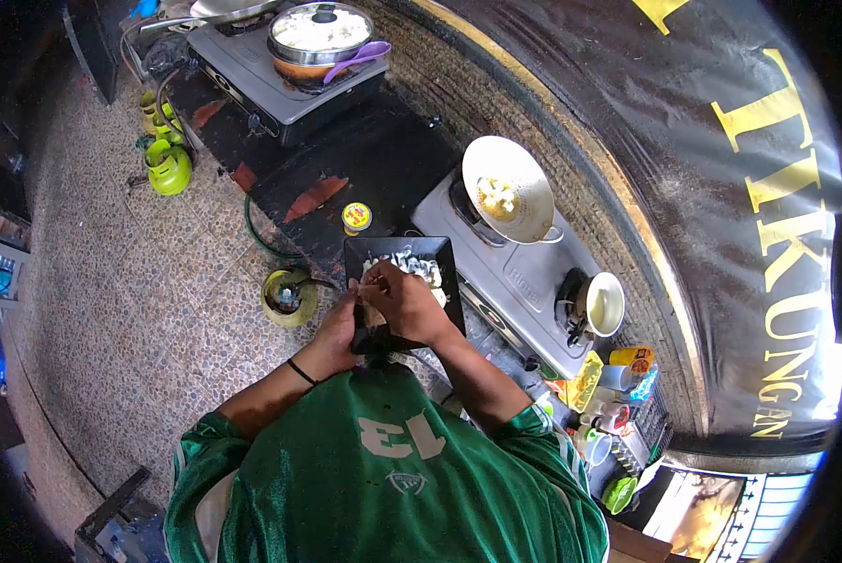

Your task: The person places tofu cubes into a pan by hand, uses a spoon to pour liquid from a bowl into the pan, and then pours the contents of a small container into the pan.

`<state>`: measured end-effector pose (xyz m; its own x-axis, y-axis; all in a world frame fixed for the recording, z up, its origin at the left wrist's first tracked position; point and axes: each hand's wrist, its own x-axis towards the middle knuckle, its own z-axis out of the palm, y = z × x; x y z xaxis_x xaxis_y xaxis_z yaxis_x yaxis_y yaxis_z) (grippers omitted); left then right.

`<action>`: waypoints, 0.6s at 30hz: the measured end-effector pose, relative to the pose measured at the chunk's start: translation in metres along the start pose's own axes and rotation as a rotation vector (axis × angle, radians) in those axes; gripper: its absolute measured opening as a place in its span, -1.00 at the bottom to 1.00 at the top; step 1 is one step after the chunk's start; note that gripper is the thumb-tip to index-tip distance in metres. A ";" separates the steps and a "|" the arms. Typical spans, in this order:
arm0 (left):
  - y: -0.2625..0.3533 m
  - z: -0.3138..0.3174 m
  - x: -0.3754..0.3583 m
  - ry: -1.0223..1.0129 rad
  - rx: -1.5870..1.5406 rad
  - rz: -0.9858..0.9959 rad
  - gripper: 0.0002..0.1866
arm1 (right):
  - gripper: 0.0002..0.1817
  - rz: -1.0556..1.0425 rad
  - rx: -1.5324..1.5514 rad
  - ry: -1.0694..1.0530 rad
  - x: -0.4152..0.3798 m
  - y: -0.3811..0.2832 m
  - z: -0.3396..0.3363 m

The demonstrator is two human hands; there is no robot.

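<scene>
A black square tray (447,340) is in front of my chest, with white and dark-streaked food pieces (404,263) in its far part. My right hand (404,302) is over the tray, its fingers bent and pinched together. My left hand (338,330) is at the tray's left side, its fingertips curled in close to the right hand's. Whatever is between the fingers is hidden. Just beyond the tray stands a small round yellow tin (356,219). To the right, a white wok (524,178) with white pieces in oil sits on a grey gas stove (533,272).
On the stove's near burner stands a small white pot (606,305). A second stove (252,70) at the far left bears a lidded pan (320,30) and a purple spoon (360,59). Green gas cylinders (168,169) stand on the pebbled floor. Packets and cups (618,378) crowd the right.
</scene>
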<state>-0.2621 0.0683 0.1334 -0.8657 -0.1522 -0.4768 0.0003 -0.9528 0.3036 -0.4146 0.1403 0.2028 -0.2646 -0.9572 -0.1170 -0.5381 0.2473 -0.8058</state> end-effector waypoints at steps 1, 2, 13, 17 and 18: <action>-0.001 0.000 0.000 -0.003 0.005 0.012 -0.20 | -0.80 0.001 0.001 -0.001 0.000 0.000 0.000; -0.002 -0.003 0.002 -0.002 0.005 0.012 -0.20 | -0.79 0.029 0.025 -0.007 -0.001 -0.002 0.000; -0.001 -0.001 -0.003 0.011 -0.002 0.003 -0.31 | -0.66 0.022 0.087 0.119 0.001 0.009 -0.007; -0.007 -0.001 -0.001 0.084 0.042 0.047 -0.38 | -0.65 0.118 0.108 0.136 -0.003 0.003 -0.004; -0.008 -0.004 0.000 0.064 0.047 0.050 -0.41 | -0.65 0.133 0.103 0.165 -0.004 0.000 -0.003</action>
<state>-0.2607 0.0746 0.1279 -0.8316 -0.2171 -0.5112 0.0180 -0.9305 0.3659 -0.4154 0.1449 0.2048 -0.4597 -0.8776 -0.1358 -0.4076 0.3444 -0.8457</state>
